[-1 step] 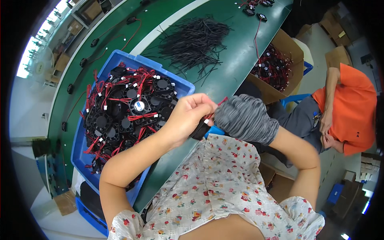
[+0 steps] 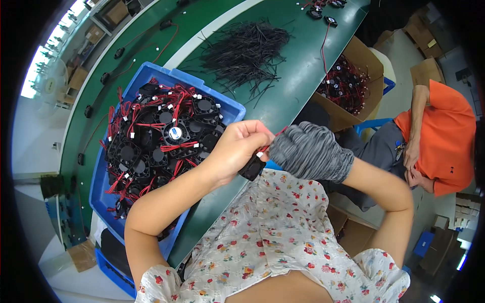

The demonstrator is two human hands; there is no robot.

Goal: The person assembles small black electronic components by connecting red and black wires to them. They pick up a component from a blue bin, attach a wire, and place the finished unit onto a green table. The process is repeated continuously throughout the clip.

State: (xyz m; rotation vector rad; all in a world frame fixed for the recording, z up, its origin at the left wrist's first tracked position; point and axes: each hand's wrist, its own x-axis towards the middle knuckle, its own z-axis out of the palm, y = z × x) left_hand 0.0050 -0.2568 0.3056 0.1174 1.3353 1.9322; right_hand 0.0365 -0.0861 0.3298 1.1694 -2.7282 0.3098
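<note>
black plastic and red wire fill most of what the head view shows you: your bare left hand (image 2: 237,149) is closed around a small black fan (image 2: 252,167), which hangs just below your fingers at chest height, over the near edge of the green counter (image 2: 298,76). your right hand (image 2: 308,150), in a grey knit glove, is curled shut and pressed up against the left, and the fan's red lead (image 2: 275,135) shows in the narrow gap between the two, so the gloved hand seems to pinch that lead, though its fingertips are hidden and you cannot tell for sure. the fan lies between both hands but sits on the left hand's side, so the left is the nearer and carries it; the lead runs up and to the right from the fan toward the glove. to your left, touching nothing you hold, the blue crate (image 2: 230,108) is heaped with more black fans and red leads. farther up the counter lies a loose pile of black cable ties (image 2: 247,50). to the right, a cardboard box (image 2: 361,60) holds more fans, and a person in an orange shirt (image 2: 439,136) sits beside it.
</note>
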